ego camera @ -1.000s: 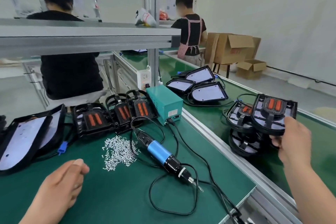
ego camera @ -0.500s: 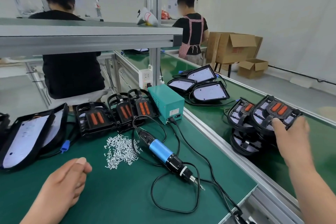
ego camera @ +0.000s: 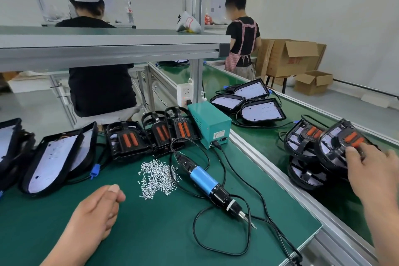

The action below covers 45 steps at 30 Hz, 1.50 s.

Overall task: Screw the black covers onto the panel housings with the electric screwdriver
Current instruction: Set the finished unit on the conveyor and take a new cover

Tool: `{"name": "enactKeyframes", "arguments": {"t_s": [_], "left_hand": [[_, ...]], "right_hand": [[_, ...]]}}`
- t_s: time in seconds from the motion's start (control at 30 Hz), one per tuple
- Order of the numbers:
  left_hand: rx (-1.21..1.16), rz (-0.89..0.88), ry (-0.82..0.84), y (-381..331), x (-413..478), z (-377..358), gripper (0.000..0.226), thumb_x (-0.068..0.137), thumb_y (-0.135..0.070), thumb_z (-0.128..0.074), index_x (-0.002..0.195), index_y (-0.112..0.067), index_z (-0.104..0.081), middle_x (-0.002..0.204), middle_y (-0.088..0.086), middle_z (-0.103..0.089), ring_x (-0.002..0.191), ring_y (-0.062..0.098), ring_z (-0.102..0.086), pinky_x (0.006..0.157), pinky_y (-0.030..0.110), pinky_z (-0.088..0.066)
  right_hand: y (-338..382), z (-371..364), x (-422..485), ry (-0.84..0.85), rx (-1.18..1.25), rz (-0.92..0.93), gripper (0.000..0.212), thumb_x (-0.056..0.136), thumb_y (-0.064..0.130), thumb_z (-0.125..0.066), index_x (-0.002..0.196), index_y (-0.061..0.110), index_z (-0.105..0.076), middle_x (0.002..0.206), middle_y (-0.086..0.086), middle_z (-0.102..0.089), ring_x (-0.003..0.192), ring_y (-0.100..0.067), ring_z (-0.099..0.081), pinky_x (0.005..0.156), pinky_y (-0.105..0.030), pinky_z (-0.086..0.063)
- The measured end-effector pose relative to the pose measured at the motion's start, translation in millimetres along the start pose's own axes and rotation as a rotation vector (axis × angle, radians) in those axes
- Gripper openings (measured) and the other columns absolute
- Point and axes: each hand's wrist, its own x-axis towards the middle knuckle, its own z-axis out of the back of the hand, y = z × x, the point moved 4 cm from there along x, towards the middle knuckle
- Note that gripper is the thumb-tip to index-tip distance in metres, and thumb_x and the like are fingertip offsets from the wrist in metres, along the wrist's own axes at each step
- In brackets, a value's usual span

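Atop the conveyor stack [ego camera: 306,177], your right grip [ego camera: 371,170] clasps the top housing [ego camera: 334,140]; your left grip [ego camera: 95,211] rests loosely curled, empty, on the counter [ego camera: 151,233].

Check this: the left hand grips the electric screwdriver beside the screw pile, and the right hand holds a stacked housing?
Wrong grip: in the head view the left hand rests apart from the electric screwdriver, which lies free beside the screw pile. The right hand does hold a stacked housing.

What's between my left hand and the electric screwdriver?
Head view: the near edge of the screw pile lies between the left hand and the electric screwdriver; nearer than that, only bare green mat.
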Motion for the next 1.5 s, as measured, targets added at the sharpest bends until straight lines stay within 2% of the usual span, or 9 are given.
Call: {"name": "enactKeyframes", "arguments": {"t_s": [0.13, 0.27, 0.37, 0.43, 0.8, 1.03, 1.27, 1.37, 1.5], "left_hand": [[-0.004, 0.001, 0.001, -1.7, -0.3, -1.3, 0.037, 0.110, -0.035, -0.050, 0.082, -0.019, -0.068, 0.064, 0.003, -0.036, 0.053, 0.016, -0.026, 0.051, 0.022, -0.020], [0.010, 0.013, -0.001, -3.2, -2.4, -2.4, 0.037, 0.110, -0.035, -0.049, 0.082, -0.020, -0.068, 0.064, 0.003, -0.036, 0.052, 0.016, -0.027, 0.049, 0.021, -0.021], [0.031, 0.035, -0.009, -5.6, -4.8, -3.8, 0.037, 0.110, -0.036, -0.049, 0.082, -0.021, -0.067, 0.068, 0.004, -0.034, 0.054, 0.016, -0.026, 0.047, 0.023, -0.021], [0.046, 0.042, -0.009, -7.5, -5.8, -5.0, 0.036, 0.110, -0.037, -0.049, 0.083, -0.021, -0.066, 0.070, 0.004, -0.033, 0.056, 0.017, -0.027, 0.047, 0.024, -0.021], [0.057, 0.094, -0.038, -18.6, -10.8, -5.3, 0.032, 0.108, -0.033, -0.049, 0.080, -0.023, -0.062, 0.068, 0.000, -0.037, 0.056, 0.016, -0.030, 0.046, 0.026, -0.026], [-0.102, 0.160, -0.129, -19.6, -10.3, 2.1, 0.025, 0.106, -0.031, -0.048, 0.089, -0.017, -0.060, 0.064, -0.004, -0.035, 0.054, 0.015, -0.024, 0.046, 0.026, -0.019], [-0.336, 0.211, -0.308, -17.2, -6.4, 17.8, 0.018, 0.103, -0.021, -0.048, 0.094, -0.010, -0.059, 0.063, -0.003, -0.029, 0.053, 0.015, -0.018, 0.047, 0.027, -0.013], [-0.456, 0.229, -0.410, -14.3, -4.7, 30.4, 0.014, 0.101, -0.016, -0.048, 0.095, -0.010, -0.059, 0.063, -0.003, -0.030, 0.052, 0.013, -0.020, 0.044, 0.027, -0.014], [-0.604, 0.257, -0.537, -8.2, -1.4, 53.2, 0.014, 0.102, -0.013, -0.047, 0.100, -0.008, -0.060, 0.060, -0.006, -0.033, 0.048, 0.010, -0.021, 0.039, 0.024, -0.017]], "right_hand": [[4.4, 4.4, -5.6, -0.014, 0.019, 0.011, 0.043, 0.096, 0.042, -0.036, 0.102, 0.009, -0.063, 0.090, -0.020, -0.059, 0.095, -0.045, -0.055, 0.086, -0.061, -0.053], [29.6, 5.7, -12.5, -0.047, 0.020, 0.126, 0.031, 0.097, 0.028, -0.040, 0.100, 0.004, -0.060, 0.107, -0.025, -0.059, 0.113, -0.046, -0.048, 0.097, -0.064, -0.045], [57.8, -3.8, -26.1, -0.012, 0.099, 0.297, 0.050, 0.100, 0.030, -0.044, 0.124, -0.009, -0.065, 0.132, -0.032, -0.063, 0.131, -0.045, -0.045, 0.121, -0.059, -0.032], [78.0, -9.9, -40.9, 0.054, 0.185, 0.358, 0.053, 0.102, 0.034, -0.045, 0.130, -0.007, -0.065, 0.137, -0.028, -0.063, 0.138, -0.043, -0.044, 0.122, -0.058, -0.031], [203.2, -41.5, -143.7, 0.333, 0.546, 0.574, 0.023, 0.109, 0.044, -0.050, 0.104, 0.028, -0.066, 0.100, 0.021, -0.061, 0.103, -0.018, -0.055, 0.087, -0.042, -0.044], [309.6, -53.3, -223.3, 0.534, 0.704, 0.879, 0.016, 0.107, 0.030, -0.057, 0.092, 0.030, -0.062, 0.071, 0.014, -0.056, 0.068, -0.011, -0.056, 0.063, -0.018, -0.041], [405.9, -86.0, -284.7, 0.753, 0.755, 1.036, 0.018, 0.108, 0.026, -0.055, 0.094, 0.020, -0.064, 0.082, 0.012, -0.061, 0.073, -0.008, -0.055, 0.070, -0.030, -0.048], [440.8, -105.4, -301.8, 0.746, 0.738, 1.066, 0.019, 0.108, 0.022, -0.053, 0.094, 0.013, -0.061, 0.081, 0.006, -0.060, 0.070, -0.011, -0.052, 0.069, -0.037, -0.048], [496.0, -127.7, -310.2, 0.646, 0.653, 1.136, 0.017, 0.107, 0.016, -0.051, 0.109, 0.006, -0.063, 0.101, -0.008, -0.065, 0.090, -0.027, -0.060, 0.076, -0.043, -0.049]]}}
